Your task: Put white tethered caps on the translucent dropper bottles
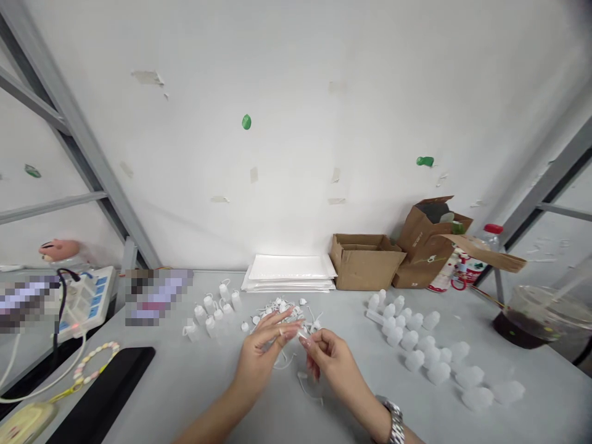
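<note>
Right hand (333, 354) pinching small white piece (302, 335), left hand (259, 345) just beside, grip unclear, grey table (185, 382) beneath, white wall (296, 55) ahead

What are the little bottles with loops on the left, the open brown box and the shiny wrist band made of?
The little bottles look like frosted plastic: whitish and cloudy. The open brown box seems matte cardboard, with stiff edges. The shiny wrist band is probably metal: its silvery links gleam.
</note>
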A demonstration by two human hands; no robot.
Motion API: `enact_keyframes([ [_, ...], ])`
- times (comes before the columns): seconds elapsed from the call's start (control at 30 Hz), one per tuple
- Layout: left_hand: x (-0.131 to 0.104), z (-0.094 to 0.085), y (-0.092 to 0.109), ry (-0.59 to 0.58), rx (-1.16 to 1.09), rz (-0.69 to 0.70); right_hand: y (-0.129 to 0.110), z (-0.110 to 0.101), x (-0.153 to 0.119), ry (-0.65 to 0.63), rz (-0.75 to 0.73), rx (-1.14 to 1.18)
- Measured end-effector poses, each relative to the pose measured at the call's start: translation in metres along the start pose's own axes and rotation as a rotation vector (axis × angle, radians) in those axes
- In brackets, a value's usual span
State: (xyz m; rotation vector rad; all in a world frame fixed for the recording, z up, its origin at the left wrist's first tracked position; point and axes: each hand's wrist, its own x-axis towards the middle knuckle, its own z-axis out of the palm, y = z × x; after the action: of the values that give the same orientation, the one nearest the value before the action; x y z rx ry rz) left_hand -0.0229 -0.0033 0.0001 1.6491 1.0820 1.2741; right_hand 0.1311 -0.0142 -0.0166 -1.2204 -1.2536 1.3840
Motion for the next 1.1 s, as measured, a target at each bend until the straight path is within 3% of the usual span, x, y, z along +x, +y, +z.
enact_keyframes([
  [0.1, 0.002, 0.001, 0.004, 0.157, -0.232, -0.238, 0.002, -0.001, 0.000, 0.087, -0.060, -0.058],
  [0.17, 0.004, 0.000, 0.004, 0.196, -0.384, -0.338, 0.002, -0.002, 0.000, 0.102, -0.078, -0.092],
  [0.47, 0.012, -0.008, -0.008, 0.157, -0.854, -0.521, -0.001, 0.001, -0.006, 0.054, -0.160, -0.210],
  [0.63, 0.013, -0.009, -0.008, 0.114, -0.865, -0.535, -0.003, 0.002, -0.010, 0.047, -0.207, -0.277],
  [0.8, 0.013, -0.007, -0.003, 0.137, -0.656, -0.506, -0.003, -0.003, -0.006, 0.178, -0.226, -0.285],
  [0.9, 0.011, -0.003, 0.001, -0.020, -0.543, -0.595, -0.003, -0.006, -0.004, 0.250, -0.254, -0.286],
  [1.0, 0.006, 0.001, 0.002, -0.205, -0.569, -0.657, -0.001, -0.009, -0.002, 0.297, -0.258, -0.289],
  [1.1, 0.004, 0.003, -0.001, -0.234, -0.577, -0.678, 0.002, -0.009, -0.001, 0.332, -0.257, -0.310],
])
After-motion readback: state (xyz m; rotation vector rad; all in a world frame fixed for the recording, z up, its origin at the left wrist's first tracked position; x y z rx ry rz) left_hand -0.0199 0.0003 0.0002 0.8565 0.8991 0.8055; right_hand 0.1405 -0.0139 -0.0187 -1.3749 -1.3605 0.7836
